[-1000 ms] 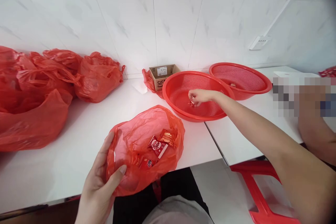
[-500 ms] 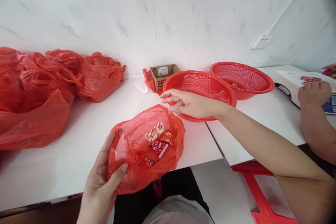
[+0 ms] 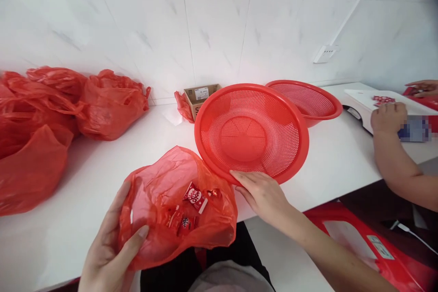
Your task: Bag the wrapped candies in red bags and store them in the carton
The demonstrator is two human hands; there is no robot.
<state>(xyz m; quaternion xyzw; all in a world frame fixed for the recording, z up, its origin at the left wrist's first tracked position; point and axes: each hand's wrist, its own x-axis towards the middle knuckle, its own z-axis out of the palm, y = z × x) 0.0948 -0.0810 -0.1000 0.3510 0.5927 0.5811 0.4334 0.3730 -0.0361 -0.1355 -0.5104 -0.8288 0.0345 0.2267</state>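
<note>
My left hand (image 3: 109,246) grips the left edge of a red plastic bag (image 3: 147,232), thumb inside, the bag's mouth spread toward me. Several small wrapped snacks lie in the bag, among them a red and white packet (image 3: 195,198) and a packet with a dark printed character (image 3: 186,223). Just right of the bag, my right hand (image 3: 267,196) is closed on the near rim of a red colander (image 3: 242,139), its thumb underneath. The colander is tilted, its inside facing me, with no snacks visible in it.
Filled red bags (image 3: 112,109) crowd the left of the white table. Behind stand a cardboard box (image 3: 201,93) and a second red colander (image 3: 304,86). At right, a co-worker's hand (image 3: 390,121) is at a scale (image 3: 359,100), above a red stool (image 3: 345,237).
A pale snack piece above the bag has dropped out of sight. My right hand has gone from open above the bag to the colander's near rim, and the colander has tilted toward me.
</note>
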